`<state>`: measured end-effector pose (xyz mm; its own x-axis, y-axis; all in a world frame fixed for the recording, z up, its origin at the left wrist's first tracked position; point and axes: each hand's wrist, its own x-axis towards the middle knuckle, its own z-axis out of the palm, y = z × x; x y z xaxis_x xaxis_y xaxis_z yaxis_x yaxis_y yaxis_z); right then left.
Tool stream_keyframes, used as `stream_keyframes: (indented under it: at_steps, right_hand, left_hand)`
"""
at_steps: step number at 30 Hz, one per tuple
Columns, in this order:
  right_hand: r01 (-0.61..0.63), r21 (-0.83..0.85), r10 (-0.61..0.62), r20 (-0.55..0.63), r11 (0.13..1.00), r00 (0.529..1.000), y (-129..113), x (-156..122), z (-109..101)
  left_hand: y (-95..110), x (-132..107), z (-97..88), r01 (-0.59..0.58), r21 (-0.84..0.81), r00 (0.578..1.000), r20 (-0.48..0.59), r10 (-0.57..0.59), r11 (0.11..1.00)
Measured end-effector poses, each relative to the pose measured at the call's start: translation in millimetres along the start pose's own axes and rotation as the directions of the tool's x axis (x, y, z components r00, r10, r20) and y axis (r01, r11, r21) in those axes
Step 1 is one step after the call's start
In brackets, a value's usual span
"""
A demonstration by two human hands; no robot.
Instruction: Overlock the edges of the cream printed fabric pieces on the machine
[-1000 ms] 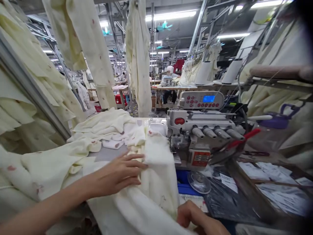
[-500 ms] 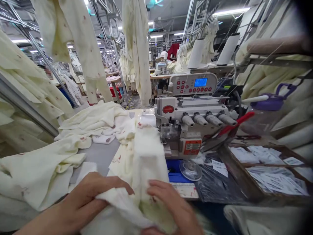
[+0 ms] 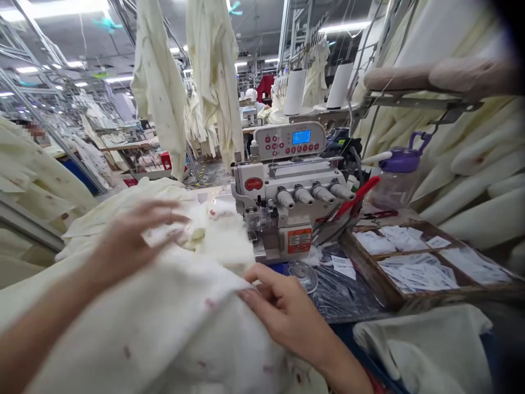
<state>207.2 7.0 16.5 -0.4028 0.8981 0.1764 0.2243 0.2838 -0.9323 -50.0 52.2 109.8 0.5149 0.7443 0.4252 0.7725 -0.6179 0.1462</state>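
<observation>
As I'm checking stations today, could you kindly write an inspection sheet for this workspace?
Surface: worktable, much of its left covered by cream printed fabric.
Work things: fabric lies beside the sewing machine; its display is lit.
Clutter: divided tray holding white slips, purple-lidded bottle, black plastic, all toward the right.
Hands: left hand blurred, fingers spread over fabric, contact unclear; right hand pinches a fabric edge.
Cables: grey cable or hose behind the machine, type unclear.
Surroundings: hanging garments, thread cones, ceiling lights.

one head view, facing forward and down
</observation>
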Motion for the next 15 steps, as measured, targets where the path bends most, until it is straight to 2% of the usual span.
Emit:
stream_keyframes:
  at_steps: [1,2,4,5,7,8,10,12,14,15]
  right_hand:
    - [-0.004,0.058,0.004,0.008,0.998,1.0,0.1,1.8,2.2]
    - [-0.021,0.129,0.019,0.014,0.991,1.0,2.8,1.5,4.8]
    - [-0.138,0.319,0.129,0.05,0.938,0.99,14.3,-3.7,10.1]
    - [-0.227,0.398,0.205,0.097,0.889,0.974,21.3,-7.4,12.4]
    - [-0.347,0.455,0.305,0.167,0.82,0.938,32.2,-13.4,14.6]
    - [-0.345,0.455,0.31,0.153,0.821,0.938,34.4,-14.6,13.9]
    - [-0.219,0.379,0.22,0.042,0.899,0.975,31.2,-12.9,8.3]
    - [-0.085,0.279,0.11,-0.077,0.957,0.991,21.8,-8.4,0.7]
    - [-0.054,0.277,0.092,-0.127,0.959,0.988,14.2,-6.4,-2.2]
    - [-0.098,0.384,0.147,-0.101,0.918,0.984,13.0,-7.6,-0.4]
  left_hand:
    - [14.5,-0.5,19.9,-0.042,-0.081,0.995,0.091,0.05,0.996]
    - [28.3,-2.8,38.7,-0.077,-0.194,0.972,0.205,0.117,0.978]
    - [45.6,-8.7,65.3,0.038,-0.263,0.944,0.326,0.052,0.964]
    - [46.9,-10.2,71.2,0.098,-0.282,0.933,0.361,0.011,0.954]
    - [37.0,-7.4,68.9,0.151,-0.342,0.932,0.361,-0.018,0.927]
    - [29.2,-3.2,63.1,0.134,-0.373,0.947,0.32,-0.009,0.918]
    - [17.7,8.4,49.1,0.068,-0.389,0.977,0.214,0.019,0.919]
    - [18.1,18.7,39.3,0.053,-0.377,0.979,0.2,0.025,0.925]
    - [28.2,22.7,37.1,0.152,-0.436,0.961,0.277,-0.029,0.887]
    - [33.6,22.5,38.4,0.232,-0.485,0.948,0.306,-0.085,0.843]
